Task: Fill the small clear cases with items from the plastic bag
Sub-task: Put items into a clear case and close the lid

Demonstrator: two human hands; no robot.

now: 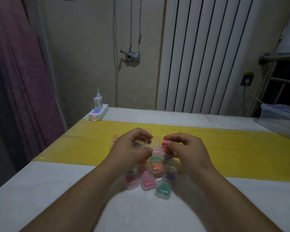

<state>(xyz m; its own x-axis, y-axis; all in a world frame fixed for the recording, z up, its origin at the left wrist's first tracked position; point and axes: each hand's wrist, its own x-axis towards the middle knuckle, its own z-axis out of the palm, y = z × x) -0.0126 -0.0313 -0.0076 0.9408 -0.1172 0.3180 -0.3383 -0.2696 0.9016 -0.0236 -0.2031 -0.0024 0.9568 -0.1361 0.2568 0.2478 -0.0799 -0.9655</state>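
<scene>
We see our left hand (132,144) curled round an open clear case (155,144) above the middle of the tabletop (40,190), while our right hand (186,146) pinches pink items (164,144) just beside it. Filled cases (149,178) crowd beneath our wrists, toward the near edge. A power strip (98,113) sits at the far left corner, a plastic bag (281,119) at the far right edge, well apart.
</scene>
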